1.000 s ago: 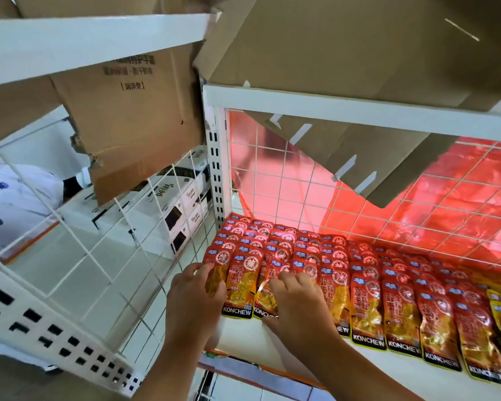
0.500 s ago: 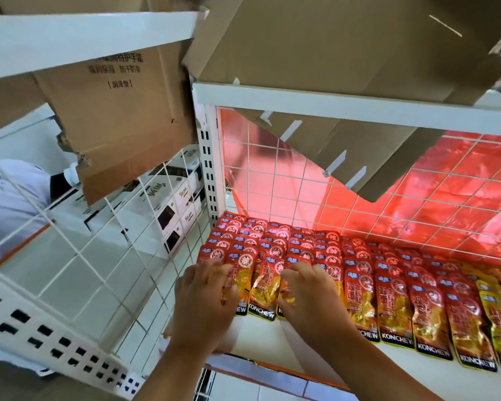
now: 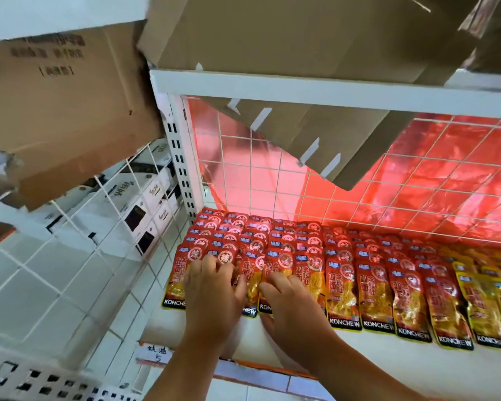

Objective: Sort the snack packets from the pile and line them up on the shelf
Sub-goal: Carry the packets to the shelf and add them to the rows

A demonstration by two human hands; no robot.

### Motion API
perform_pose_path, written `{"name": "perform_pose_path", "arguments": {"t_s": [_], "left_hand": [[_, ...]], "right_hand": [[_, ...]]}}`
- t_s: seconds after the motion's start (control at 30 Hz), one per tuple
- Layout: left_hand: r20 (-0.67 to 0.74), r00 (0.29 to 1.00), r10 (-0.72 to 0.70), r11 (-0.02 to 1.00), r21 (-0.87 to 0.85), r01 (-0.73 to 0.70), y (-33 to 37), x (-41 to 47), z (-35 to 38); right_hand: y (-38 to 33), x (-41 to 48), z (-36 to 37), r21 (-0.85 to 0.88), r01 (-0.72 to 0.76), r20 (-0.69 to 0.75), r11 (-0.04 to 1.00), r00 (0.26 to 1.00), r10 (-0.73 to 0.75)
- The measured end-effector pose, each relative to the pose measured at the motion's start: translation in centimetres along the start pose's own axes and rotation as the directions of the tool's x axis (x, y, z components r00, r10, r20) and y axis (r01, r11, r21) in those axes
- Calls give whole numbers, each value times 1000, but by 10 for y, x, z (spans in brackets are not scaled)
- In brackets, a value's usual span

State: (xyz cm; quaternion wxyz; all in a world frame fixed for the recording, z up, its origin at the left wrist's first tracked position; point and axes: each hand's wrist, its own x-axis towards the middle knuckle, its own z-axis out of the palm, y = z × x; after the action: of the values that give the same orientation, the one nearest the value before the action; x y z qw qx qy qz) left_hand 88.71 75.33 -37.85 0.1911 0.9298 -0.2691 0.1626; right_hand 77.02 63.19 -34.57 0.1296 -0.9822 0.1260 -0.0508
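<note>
Red KONCHEW snack packets [image 3: 342, 287] lie in overlapping rows on the white shelf [image 3: 373, 363], filling its left and middle. Yellow packets [image 3: 483, 302] of the same brand lie at the right end. My left hand [image 3: 213, 290] rests flat on the front packets of the leftmost rows, fingers spread. Beside it, my right hand [image 3: 289, 306] presses on the front packets of the neighbouring rows, fingers fairly straight. Neither hand grips a packet. The packets under my palms are partly hidden.
A white wire grid [image 3: 359, 204] backs the shelf with red foil behind it. Cardboard flaps [image 3: 315, 134] hang down from the upper shelf. A perforated white upright [image 3: 180, 157] stands at the left; boxed goods [image 3: 133, 204] sit behind a side grid.
Both hands have shifted slightly over the front-left packets, drawing closer together. The camera has moved closer and turned a little to the left.
</note>
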Motion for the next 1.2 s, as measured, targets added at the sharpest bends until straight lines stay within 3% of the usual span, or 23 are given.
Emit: {"name": "perform_pose_path", "arguments": {"t_s": [0.53, 1.2], "left_hand": [[-13, 999, 34, 988, -147, -35, -4, 1, 11], [-12, 1000, 14, 986, -165, -15, -4, 2, 8]], "right_hand": [[8, 3, 13, 70, -3, -26, 998, 1000, 5], [6, 3, 10, 60, -11, -3, 998, 1000, 11]]}}
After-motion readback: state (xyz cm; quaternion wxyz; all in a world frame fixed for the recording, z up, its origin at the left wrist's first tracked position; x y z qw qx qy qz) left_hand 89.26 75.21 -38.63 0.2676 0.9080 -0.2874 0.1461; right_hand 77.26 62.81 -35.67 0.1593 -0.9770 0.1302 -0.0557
